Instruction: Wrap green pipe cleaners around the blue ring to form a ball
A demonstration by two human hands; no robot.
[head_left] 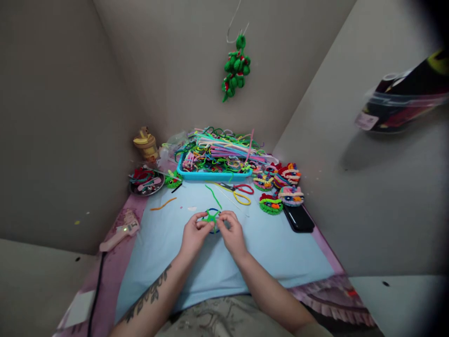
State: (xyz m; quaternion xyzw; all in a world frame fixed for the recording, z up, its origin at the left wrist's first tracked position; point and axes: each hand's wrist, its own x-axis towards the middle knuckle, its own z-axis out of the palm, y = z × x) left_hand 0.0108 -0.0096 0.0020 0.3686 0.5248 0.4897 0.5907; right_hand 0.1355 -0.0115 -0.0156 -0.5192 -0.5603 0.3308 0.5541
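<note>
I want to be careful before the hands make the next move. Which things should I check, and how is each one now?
1. Left hand has hold of the green-and-blue piece: ok, fingers at its left side.
2. Right hand has hold of it too: ok, at its right side.
3. Scissors uncovered and likely within reach: ok, lying beyond the hands, before the blue tray.
4. Loose green strip apart from the piece: cannot tell; its near end lies very close.
5. Pink corded tool showing no light: not ok, a green light glows.
6. That tool cool: cannot tell.
</note>
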